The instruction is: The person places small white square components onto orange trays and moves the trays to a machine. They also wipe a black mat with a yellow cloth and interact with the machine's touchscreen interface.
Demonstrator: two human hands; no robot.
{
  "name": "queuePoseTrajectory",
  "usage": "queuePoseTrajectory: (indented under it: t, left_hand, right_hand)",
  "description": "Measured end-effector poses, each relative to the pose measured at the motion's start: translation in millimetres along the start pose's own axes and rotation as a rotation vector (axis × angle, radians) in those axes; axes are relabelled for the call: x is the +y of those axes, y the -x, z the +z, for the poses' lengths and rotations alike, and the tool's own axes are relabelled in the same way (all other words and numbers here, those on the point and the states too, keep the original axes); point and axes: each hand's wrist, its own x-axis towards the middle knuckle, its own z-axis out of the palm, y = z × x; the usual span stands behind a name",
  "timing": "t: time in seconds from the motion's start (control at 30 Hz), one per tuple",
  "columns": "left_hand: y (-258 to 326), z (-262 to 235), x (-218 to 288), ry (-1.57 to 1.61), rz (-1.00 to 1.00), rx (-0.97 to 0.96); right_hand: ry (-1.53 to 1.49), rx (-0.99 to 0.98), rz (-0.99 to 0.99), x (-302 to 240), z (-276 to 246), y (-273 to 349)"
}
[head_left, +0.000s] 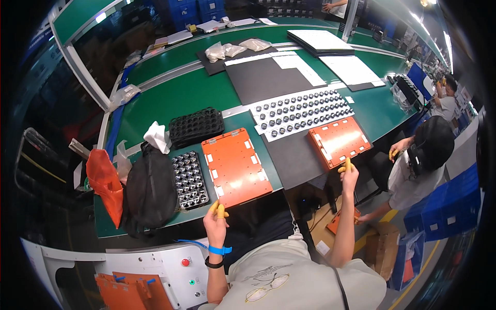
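My left hand [215, 223], with yellow finger cots, is just below the near left corner of a flat orange panel [236, 168]. Its covered fingers point up, a little apart, and nothing shows between them. By the near edge of a second, thicker orange panel [340, 142] is my right hand [349, 178], also in yellow cots. One finger is stretched out and the hand looks open; whether it touches the edge I cannot tell. Beyond that panel, a white sheet [268, 111] carries rows of small black round parts. Left of the first panel stands a tray [190, 181] of shiny round parts.
A black tray [196, 126], a black bag [151, 188] and an orange pouch [106, 181] occupy the left of the green bench [170, 98]. Dark boards [263, 80] and plastic bags [225, 51] lie farther back. At right, a co-worker in a black cap [433, 142] bends beside another orange piece [338, 223].
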Motion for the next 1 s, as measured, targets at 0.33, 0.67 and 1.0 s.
queuePoseTrajectory:
  t: [0.33, 0.67, 1.0]
  left_hand:
    - [34.8, -1.2, -9.7, 0.08, 0.0, 0.027]
    - [47.7, -15.2, -31.8, 0.033, 0.124, 0.068]
    - [49.0, -20.1, -9.9, 0.196, 0.07, 0.035]
  right_hand:
    - [0.15, 0.003, 0.158, 12.5, 0.5, -59.3]
    - [-0.175, -0.084, 0.319, 45.4, -40.9, -112.2]
    - [-0.649, -0.388, 0.582, 41.8, -61.2, -120.4]
